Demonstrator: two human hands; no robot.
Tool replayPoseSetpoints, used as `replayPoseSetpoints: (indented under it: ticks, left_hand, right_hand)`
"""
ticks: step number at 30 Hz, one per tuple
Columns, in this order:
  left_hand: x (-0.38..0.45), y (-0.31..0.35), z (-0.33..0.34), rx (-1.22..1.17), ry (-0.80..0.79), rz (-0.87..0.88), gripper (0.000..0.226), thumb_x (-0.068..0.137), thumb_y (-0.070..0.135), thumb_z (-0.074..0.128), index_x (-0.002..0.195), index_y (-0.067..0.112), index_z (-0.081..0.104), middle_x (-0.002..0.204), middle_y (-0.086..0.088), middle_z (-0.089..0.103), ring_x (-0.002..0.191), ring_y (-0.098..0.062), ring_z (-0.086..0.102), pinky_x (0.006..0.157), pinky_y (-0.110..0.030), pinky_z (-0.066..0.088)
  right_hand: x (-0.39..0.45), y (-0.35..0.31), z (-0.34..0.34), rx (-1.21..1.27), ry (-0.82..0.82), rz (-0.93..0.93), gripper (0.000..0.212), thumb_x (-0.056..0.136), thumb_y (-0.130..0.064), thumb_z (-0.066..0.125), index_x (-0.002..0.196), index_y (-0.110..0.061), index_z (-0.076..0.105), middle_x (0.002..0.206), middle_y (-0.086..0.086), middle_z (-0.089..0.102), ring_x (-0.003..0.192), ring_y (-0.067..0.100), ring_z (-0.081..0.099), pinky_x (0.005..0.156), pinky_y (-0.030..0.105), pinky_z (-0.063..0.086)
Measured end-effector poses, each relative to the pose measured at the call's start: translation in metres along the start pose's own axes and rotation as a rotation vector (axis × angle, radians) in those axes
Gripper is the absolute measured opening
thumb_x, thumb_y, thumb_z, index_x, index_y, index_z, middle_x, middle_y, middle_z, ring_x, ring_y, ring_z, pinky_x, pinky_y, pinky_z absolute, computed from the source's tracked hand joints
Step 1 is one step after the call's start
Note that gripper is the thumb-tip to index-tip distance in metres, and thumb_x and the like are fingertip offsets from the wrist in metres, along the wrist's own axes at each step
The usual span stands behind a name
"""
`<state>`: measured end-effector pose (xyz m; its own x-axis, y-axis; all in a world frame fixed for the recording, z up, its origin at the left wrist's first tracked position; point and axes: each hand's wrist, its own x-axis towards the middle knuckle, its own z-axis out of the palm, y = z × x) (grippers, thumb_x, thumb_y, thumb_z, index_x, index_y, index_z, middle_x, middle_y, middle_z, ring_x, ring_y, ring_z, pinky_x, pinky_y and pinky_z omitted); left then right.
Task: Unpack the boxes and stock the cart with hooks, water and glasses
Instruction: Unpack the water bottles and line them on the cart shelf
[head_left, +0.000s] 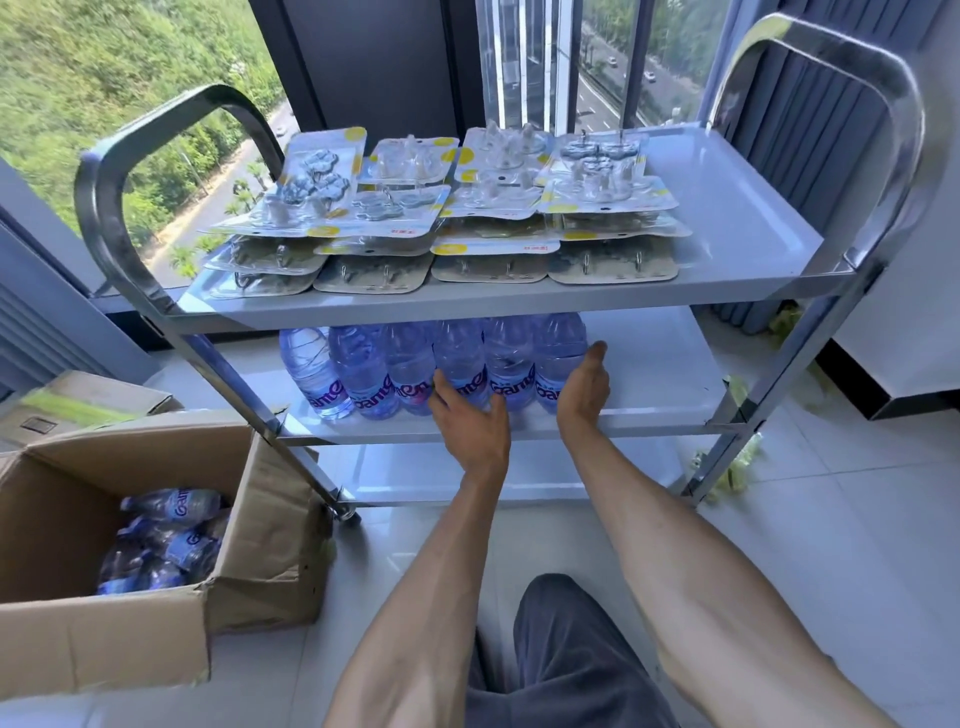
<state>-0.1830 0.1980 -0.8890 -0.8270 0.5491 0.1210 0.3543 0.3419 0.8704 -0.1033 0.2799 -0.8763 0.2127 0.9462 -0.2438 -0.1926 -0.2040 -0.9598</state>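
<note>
1. clear plastic water bottles (436, 364) with blue-and-pink labels, standing upright in a tight row on the middle shelf (654, 364) of the steel cart (878, 171); upper parts hidden behind the top shelf's front edge.
2. packs of hooks (441, 208) on the top shelf (737, 208), stacked in overlapping rows toward the left and centre; clear blisters on pale cards with yellow dots, some hooks grey and flower-shaped, some clear, some plain metal.
3. left hand (470, 421) reaching forward at the shelf's front lip, back of hand up, fingers spread and laid against the lower fronts of the middle bottles, gripping nothing.
4. right hand (584, 384) turned on edge, palm facing left, fingers straight and together, set just beside the rightmost bottle; spread flat, nothing held.
5. both forearms bare, stretched out from the lower edge; dark trousers (566, 649) between them.
6. open cardboard box (104, 639) on the tiled floor left of the cart, flaps up, with more of the same bottles lying loose on their sides at the bottom.
7. second cardboard box (88, 397) behind it, contents not visible.
8. bottom shelf (519, 473) of the cart bare where visible.
</note>
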Motion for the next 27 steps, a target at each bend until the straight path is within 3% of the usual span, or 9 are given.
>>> replayPoseSetpoints:
  ticks: [3, 6, 10, 16, 23, 27]
  left_hand:
    - [0.004, -0.007, -0.007, 0.023, -0.024, 0.032, 0.079, 0.085, 0.022, 0.071, 0.151, 0.009, 0.028, 0.148, -0.014, 0.036, 0.130, -0.036, 0.044, 0.093, -0.047, 0.049]
    - [0.005, -0.012, -0.011, 0.046, -0.037, 0.034, 0.070, 0.088, 0.021, 0.069, 0.147, 0.006, 0.035, 0.143, -0.014, 0.040, 0.125, -0.036, 0.049, 0.093, -0.044, 0.047]
    - [0.006, -0.009, -0.012, 0.017, -0.031, 0.031, 0.061, 0.091, 0.021, 0.068, 0.144, 0.007, 0.040, 0.141, -0.014, 0.044, 0.121, -0.037, 0.052, 0.096, -0.042, 0.045]
    - [0.005, -0.011, -0.008, 0.093, -0.054, 0.013, 0.060, 0.090, 0.022, 0.069, 0.139, 0.005, 0.039, 0.133, -0.019, 0.048, 0.116, -0.040, 0.054, 0.094, -0.043, 0.046]
    - [0.007, -0.020, -0.012, 0.236, -0.139, 0.012, 0.069, 0.081, 0.017, 0.078, 0.136, 0.009, 0.037, 0.136, -0.015, 0.047, 0.114, -0.039, 0.056, 0.090, -0.045, 0.049]
    - [0.003, -0.026, -0.022, 0.178, -0.141, 0.089, 0.054, 0.087, 0.014, 0.066, 0.136, 0.012, 0.043, 0.135, -0.010, 0.048, 0.116, -0.032, 0.054, 0.089, -0.043, 0.050]
  right_hand:
    - [-0.017, 0.010, -0.004, -0.099, 0.159, -0.182, 0.048, 0.094, -0.041, 0.028, 0.103, -0.010, 0.064, 0.106, 0.010, 0.069, 0.094, 0.027, 0.061, 0.086, 0.046, 0.050]
    - [-0.034, 0.027, -0.012, -0.182, 0.050, -0.370, 0.039, 0.087, -0.030, 0.049, 0.122, -0.015, 0.058, 0.115, 0.003, 0.065, 0.103, 0.022, 0.059, 0.086, 0.037, 0.052]
    - [-0.030, 0.040, -0.020, -0.479, 0.007, -0.414, 0.070, 0.078, -0.019, 0.078, 0.137, -0.006, 0.044, 0.127, 0.013, 0.052, 0.119, 0.028, 0.050, 0.095, 0.037, 0.045]
    - [-0.024, 0.038, -0.020, -0.527, -0.025, -0.391, 0.079, 0.084, -0.011, 0.072, 0.149, -0.003, 0.029, 0.142, 0.016, 0.047, 0.129, 0.034, 0.045, 0.104, 0.042, 0.040]
    - [-0.020, 0.033, -0.010, -0.582, -0.005, -0.377, 0.077, 0.083, -0.013, 0.074, 0.146, -0.004, 0.031, 0.138, 0.017, 0.046, 0.128, 0.034, 0.044, 0.101, 0.044, 0.043]
    - [-0.030, 0.031, -0.013, -0.605, 0.079, -0.347, 0.079, 0.080, -0.009, 0.076, 0.145, 0.001, 0.033, 0.137, 0.022, 0.045, 0.128, 0.038, 0.041, 0.106, 0.046, 0.037]
